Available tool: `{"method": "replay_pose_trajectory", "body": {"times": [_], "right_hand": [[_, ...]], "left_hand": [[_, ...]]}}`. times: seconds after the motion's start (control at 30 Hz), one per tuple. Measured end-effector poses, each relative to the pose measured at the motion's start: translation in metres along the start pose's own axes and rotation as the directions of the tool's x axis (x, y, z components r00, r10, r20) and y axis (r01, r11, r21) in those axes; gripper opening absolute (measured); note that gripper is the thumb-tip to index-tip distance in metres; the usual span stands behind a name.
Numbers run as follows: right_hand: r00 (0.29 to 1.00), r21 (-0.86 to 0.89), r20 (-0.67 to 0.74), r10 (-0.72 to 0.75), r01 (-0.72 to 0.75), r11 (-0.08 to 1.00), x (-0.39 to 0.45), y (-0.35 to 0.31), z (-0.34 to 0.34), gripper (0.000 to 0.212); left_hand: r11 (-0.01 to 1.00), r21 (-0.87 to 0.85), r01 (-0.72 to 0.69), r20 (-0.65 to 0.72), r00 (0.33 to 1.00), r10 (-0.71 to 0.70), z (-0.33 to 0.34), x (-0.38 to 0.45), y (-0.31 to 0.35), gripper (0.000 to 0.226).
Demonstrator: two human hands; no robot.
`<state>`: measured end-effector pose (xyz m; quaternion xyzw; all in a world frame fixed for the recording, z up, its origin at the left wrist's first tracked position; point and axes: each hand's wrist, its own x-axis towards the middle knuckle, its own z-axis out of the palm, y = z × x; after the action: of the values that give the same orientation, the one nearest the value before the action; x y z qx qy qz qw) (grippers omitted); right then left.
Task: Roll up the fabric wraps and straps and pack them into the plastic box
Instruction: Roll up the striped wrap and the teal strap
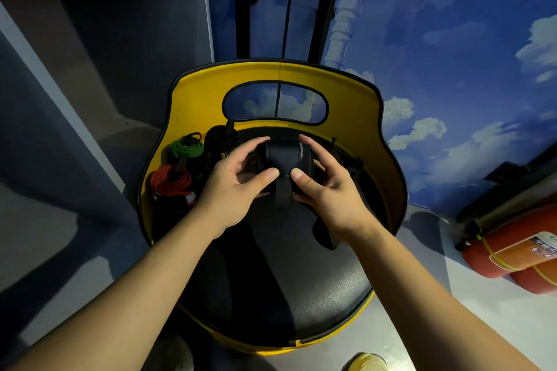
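Room for moving is small here: I see the yellow chair (346, 93) with its curved back close around the black seat (301, 289), a dark cabinet wall on the left and a blue wall with painted clouds (452, 69) on the right. The front half of the seat is the open part.

My left hand (232, 187) and right hand (328, 187) meet above the back of the seat. Together they hold a black roll of wrap (283, 153); the fingers curl over its two ends and the thumbs press on its front, almost touching each other. A loose black end hangs down between the thumbs.

At the left edge of the seat stand three more rolls, close together: a green one (185, 146), a black one (221, 138) and a red one (168, 181).

A red fire extinguisher (512, 253) lies on the floor at the right. Its label is too blurred to read. On the black standing roll there is a small yellow mark, which I cannot read either.
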<state>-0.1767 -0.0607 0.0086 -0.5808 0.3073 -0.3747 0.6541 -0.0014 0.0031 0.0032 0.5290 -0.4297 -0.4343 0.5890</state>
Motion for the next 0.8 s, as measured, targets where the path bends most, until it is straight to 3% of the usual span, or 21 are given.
{"method": "replay_pose_trajectory", "body": {"times": [0.13, 0.23, 0.43, 0.57, 0.67, 0.7, 0.8], "right_hand": [[0.999, 0.003, -0.040, -0.004, 0.004, 1.000, 0.002, 0.004, 0.003, 0.057], [0.996, 0.050, -0.086, 0.034, -0.030, 0.998, 0.004, 0.003, 0.005, 0.061], [0.956, 0.170, -0.178, 0.233, -0.204, 0.964, 0.007, 0.004, 0.007, 0.076], [0.950, 0.145, -0.104, 0.294, -0.278, 0.950, 0.006, 0.004, 0.008, 0.054], [0.954, 0.146, -0.134, 0.268, -0.249, 0.958, 0.007, 0.010, 0.010, 0.084], [0.957, 0.151, -0.140, 0.253, -0.231, 0.961, 0.007, 0.010, 0.010, 0.083], [0.973, 0.126, -0.136, 0.185, -0.169, 0.978, 0.005, 0.009, 0.006, 0.053]], "left_hand": [[1.000, -0.029, -0.002, -0.044, 0.999, 0.001, 0.002, 0.000, -0.002, 0.053], [0.987, -0.148, 0.063, -0.062, 0.995, -0.073, 0.002, 0.000, -0.001, 0.054], [0.936, -0.336, 0.106, -0.123, 0.980, -0.155, 0.008, 0.000, -0.003, 0.051], [0.966, -0.254, 0.046, -0.153, 0.984, -0.087, 0.014, -0.003, -0.006, 0.046], [0.981, -0.194, 0.024, -0.157, 0.986, -0.056, 0.016, -0.005, -0.008, 0.049], [0.984, -0.176, 0.023, -0.155, 0.987, -0.050, 0.016, -0.004, -0.008, 0.049], [0.993, -0.115, 0.036, -0.127, 0.991, -0.050, 0.010, -0.002, -0.009, 0.047]]}}
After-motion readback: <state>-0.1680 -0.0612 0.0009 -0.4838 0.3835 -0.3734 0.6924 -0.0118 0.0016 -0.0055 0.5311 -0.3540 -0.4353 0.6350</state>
